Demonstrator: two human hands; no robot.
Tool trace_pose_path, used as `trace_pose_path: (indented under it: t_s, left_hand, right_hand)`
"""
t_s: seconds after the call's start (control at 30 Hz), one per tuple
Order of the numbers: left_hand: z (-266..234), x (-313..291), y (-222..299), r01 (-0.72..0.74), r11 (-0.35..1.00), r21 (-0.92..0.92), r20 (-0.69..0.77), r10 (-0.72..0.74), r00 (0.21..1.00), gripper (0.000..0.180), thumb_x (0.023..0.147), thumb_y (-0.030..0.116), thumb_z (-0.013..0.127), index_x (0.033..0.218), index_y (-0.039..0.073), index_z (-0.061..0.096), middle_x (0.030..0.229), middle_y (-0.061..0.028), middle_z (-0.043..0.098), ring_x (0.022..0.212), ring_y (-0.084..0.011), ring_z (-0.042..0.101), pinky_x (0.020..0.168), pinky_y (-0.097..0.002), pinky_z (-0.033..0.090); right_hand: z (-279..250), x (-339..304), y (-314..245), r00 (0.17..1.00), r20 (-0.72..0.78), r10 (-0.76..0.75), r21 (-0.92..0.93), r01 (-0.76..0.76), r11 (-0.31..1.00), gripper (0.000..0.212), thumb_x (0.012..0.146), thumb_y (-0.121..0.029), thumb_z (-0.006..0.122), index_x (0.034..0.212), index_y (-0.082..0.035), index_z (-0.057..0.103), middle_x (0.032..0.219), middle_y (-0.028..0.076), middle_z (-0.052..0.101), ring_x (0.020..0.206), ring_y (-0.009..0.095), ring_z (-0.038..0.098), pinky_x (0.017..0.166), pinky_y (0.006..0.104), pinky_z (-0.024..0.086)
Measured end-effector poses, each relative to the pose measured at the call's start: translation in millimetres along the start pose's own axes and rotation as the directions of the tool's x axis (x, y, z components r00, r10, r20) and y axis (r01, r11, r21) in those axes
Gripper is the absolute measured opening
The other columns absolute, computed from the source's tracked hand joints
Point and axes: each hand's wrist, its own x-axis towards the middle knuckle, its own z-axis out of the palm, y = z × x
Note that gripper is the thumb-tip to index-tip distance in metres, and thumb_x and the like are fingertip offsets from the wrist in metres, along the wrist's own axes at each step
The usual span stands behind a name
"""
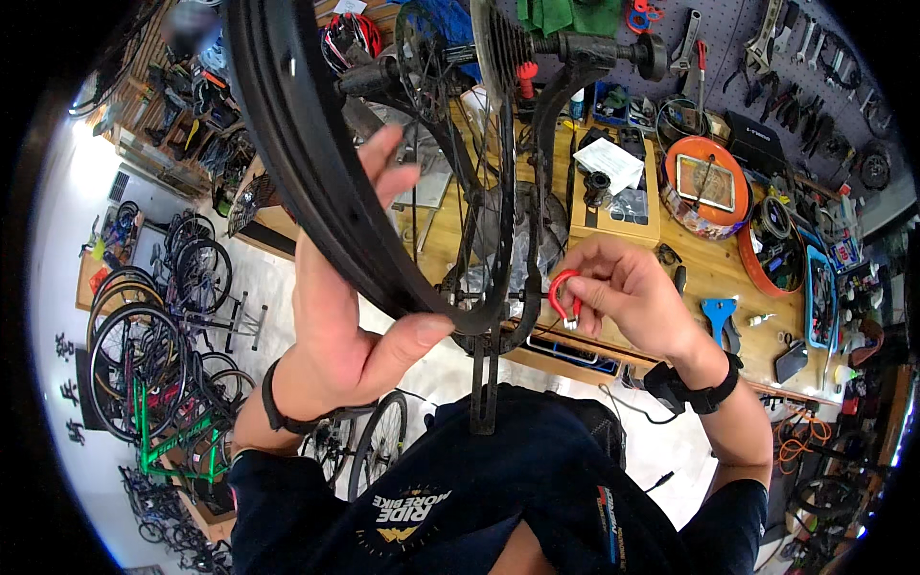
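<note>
A black bicycle wheel rim (316, 182) stands upright in front of me, mounted in a dark truing stand (548, 115). The wheel's cassette (503, 43) shows near the top. My left hand (350, 316) is round the rim's lower left part, thumb on the near side and fingers reaching past its far side among the spokes. Between the thumb and fingers of my right hand (623, 292) is a small red horseshoe-shaped spoke wrench (563, 297). It sits just right of the rim, beside the stand's lower part, and looks apart from the spokes.
On the wooden bench (537, 359) lie a cardboard box with parts (613, 216), an orange round tray (707, 187), a blue-handled tool (719, 316) and a blue bin (821, 297). Wrenches hang on the pegboard (728, 57). Several bicycles (158, 355) stand at left.
</note>
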Motion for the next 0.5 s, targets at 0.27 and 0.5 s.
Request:
trace_pose_path:
  t_s: [0.27, 0.5]
  left_hand:
    - [28.4, -57.1, -43.2, 0.322, 0.889, -0.325, 0.421, -0.169, 0.891, 0.037, 0.088, 0.022, 0.068, 0.116, -0.001, 0.062, 0.123, -0.0159, 0.059, 0.117, -0.0291, 0.056, 0.097, -0.0412, 0.045]
    - [13.6, -59.3, -62.4, 0.381, 0.890, -0.252, 0.481, -0.226, 0.847, 0.043, 0.095, 0.034, 0.056, 0.117, -0.002, 0.062, 0.115, -0.0162, 0.065, 0.109, -0.0282, 0.062, 0.095, -0.0386, 0.046]
  right_hand:
    - [-7.5, 0.3, 9.7, 1.000, 0.014, -0.028, 0.037, 0.028, 0.999, 0.009, 0.097, -0.002, 0.053, 0.106, -0.001, 0.054, 0.086, 0.005, 0.064, 0.067, 0.009, 0.060, 0.059, 0.0230, 0.050]
    - [-4.9, 36.5, 29.6, 0.991, -0.021, -0.131, -0.109, 0.128, 0.986, 0.009, 0.094, 0.003, 0.054, 0.102, 0.003, 0.055, 0.088, 0.007, 0.064, 0.081, 0.012, 0.064, 0.074, 0.0259, 0.053]
